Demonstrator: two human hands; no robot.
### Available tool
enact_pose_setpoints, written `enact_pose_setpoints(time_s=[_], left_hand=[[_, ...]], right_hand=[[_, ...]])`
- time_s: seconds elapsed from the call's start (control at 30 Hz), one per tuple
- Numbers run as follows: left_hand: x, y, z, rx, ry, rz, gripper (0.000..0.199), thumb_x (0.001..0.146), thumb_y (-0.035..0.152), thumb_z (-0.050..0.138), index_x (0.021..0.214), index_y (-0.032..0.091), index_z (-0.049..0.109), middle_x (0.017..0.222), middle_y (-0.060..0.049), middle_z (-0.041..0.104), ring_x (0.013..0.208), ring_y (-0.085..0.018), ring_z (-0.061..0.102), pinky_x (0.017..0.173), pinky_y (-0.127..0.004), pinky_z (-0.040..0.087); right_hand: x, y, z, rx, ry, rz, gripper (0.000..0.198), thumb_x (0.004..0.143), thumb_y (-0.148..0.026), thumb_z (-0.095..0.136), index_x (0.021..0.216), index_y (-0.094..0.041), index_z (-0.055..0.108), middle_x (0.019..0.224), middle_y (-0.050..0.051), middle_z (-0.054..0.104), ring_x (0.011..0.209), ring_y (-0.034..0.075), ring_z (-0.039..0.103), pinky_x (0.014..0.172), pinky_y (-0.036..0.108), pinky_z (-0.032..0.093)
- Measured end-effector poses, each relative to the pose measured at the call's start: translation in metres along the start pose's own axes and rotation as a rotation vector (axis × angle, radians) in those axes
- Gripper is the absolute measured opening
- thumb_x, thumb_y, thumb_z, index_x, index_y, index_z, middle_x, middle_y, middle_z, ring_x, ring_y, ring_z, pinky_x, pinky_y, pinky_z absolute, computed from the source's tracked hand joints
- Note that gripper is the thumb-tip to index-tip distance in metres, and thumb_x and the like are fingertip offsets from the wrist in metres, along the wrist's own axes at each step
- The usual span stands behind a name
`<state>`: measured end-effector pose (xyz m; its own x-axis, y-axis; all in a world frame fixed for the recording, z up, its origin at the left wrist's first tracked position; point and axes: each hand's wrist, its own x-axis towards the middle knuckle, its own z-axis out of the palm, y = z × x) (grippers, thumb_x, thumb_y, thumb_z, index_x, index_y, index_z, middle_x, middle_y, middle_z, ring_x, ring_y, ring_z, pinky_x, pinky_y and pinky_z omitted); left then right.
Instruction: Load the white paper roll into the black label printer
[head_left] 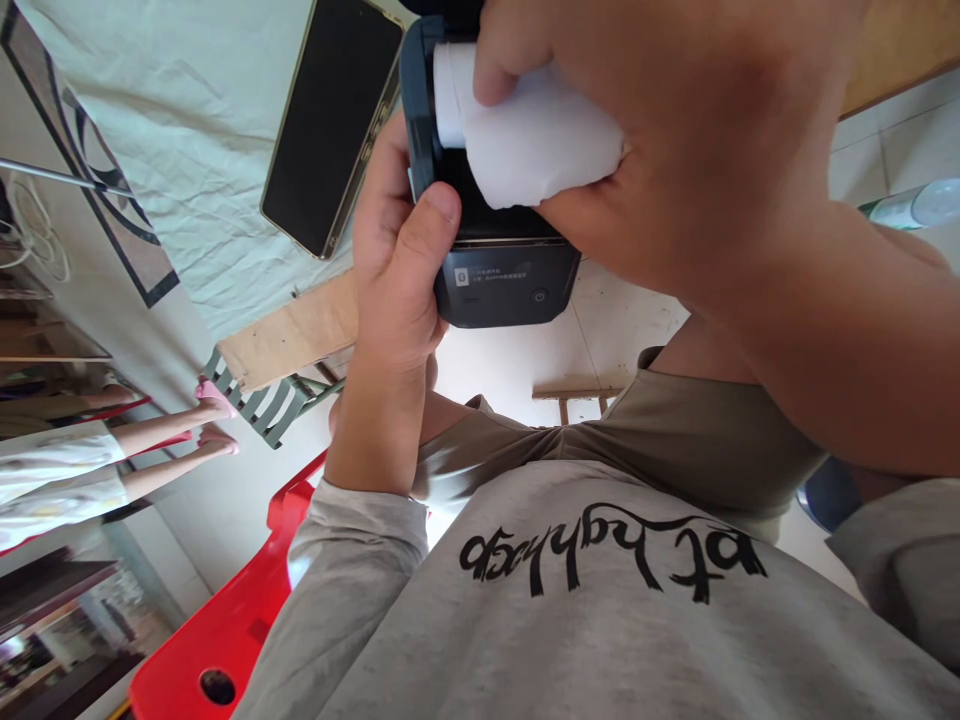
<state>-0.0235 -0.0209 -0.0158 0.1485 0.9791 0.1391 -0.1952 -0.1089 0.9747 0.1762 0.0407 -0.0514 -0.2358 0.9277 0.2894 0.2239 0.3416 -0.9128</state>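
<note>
Camera view looks down the person's own chest. Both hands raised in front of the grey sweatshirt with black lettering (615, 560).

Left hand (397, 260): fingers wrapped around the side of a small dark plastic label printer (502, 275), thumb lying across its front edge, firm grip.

Right hand (675, 140): fingers closed around a white paper roll (525, 140), which sits partly in the printer's open compartment at the top.

Printer held in the air, clear of the table.

A black rectangular smartphone (334, 120) lies flat on the pale green tablecloth (187, 110), near the table's edge. Red plastic chair (225, 630) below.
</note>
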Motion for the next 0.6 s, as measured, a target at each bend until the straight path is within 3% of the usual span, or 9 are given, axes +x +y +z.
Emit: enact_pose_setpoints(time_s=[0.07, 0.17, 0.3, 0.43, 0.53, 0.6], left_hand=[[0.0, -0.001, 0.0, 0.014, -0.001, -0.003, 0.039, 0.09, 0.058, 0.092, 0.121, 0.034, 0.089, 0.128, 0.001, 0.081, 0.15, -0.038, 0.065, 0.135, -0.045, 0.048], [0.001, 0.0, 0.0, -0.001, 0.007, -0.007, 0.04, 0.087, 0.057, 0.096, 0.119, 0.033, 0.09, 0.126, 0.001, 0.082, 0.147, -0.037, 0.066, 0.133, -0.044, 0.049], [0.002, 0.002, 0.001, 0.02, 0.013, 0.003, 0.044, 0.083, 0.057, 0.098, 0.118, 0.033, 0.09, 0.125, 0.003, 0.084, 0.144, -0.038, 0.067, 0.128, -0.04, 0.053], [0.002, 0.002, 0.002, 0.074, 0.015, 0.006, 0.042, 0.086, 0.066, 0.092, 0.116, 0.038, 0.09, 0.124, 0.005, 0.085, 0.148, -0.038, 0.068, 0.129, -0.041, 0.053], [0.001, 0.001, 0.001, 0.072, 0.02, 0.0, 0.049, 0.084, 0.072, 0.089, 0.118, 0.037, 0.089, 0.126, 0.005, 0.084, 0.15, -0.038, 0.067, 0.13, -0.041, 0.052], [0.001, 0.001, 0.001, 0.066, 0.026, -0.007, 0.052, 0.081, 0.074, 0.09, 0.117, 0.037, 0.089, 0.125, 0.005, 0.084, 0.15, -0.038, 0.066, 0.13, -0.041, 0.051]], right_hand=[[0.001, -0.012, -0.005, -0.05, 0.005, -0.005, 0.099, 0.071, -0.01, -0.008, 0.116, -0.002, 0.08, 0.127, -0.019, 0.068, 0.132, -0.018, 0.057, 0.073, -0.015, -0.002], [0.003, -0.043, -0.013, -0.16, -0.01, -0.021, 0.107, 0.066, -0.003, -0.012, 0.112, -0.011, 0.085, 0.108, -0.019, 0.07, 0.119, -0.021, 0.06, 0.071, -0.017, 0.001], [0.005, -0.077, -0.017, -0.32, -0.093, 0.024, 0.131, 0.05, 0.001, -0.028, 0.117, -0.009, 0.084, 0.106, -0.018, 0.071, 0.113, -0.026, 0.059, 0.076, -0.018, 0.01], [0.005, -0.082, -0.016, -0.371, -0.099, 0.065, 0.132, 0.05, 0.0, -0.028, 0.117, -0.01, 0.085, 0.107, -0.017, 0.071, 0.117, -0.025, 0.06, 0.069, -0.016, 0.003], [0.004, -0.081, -0.014, -0.242, -0.049, 0.119, 0.125, 0.051, 0.002, -0.026, 0.108, -0.008, 0.085, 0.091, -0.013, 0.067, 0.098, -0.025, 0.057, 0.067, -0.013, 0.006], [0.004, -0.083, -0.013, -0.128, -0.011, 0.128, 0.125, 0.048, 0.003, -0.027, 0.102, -0.007, 0.085, 0.078, -0.008, 0.06, 0.079, -0.024, 0.048, 0.066, -0.011, 0.009]])
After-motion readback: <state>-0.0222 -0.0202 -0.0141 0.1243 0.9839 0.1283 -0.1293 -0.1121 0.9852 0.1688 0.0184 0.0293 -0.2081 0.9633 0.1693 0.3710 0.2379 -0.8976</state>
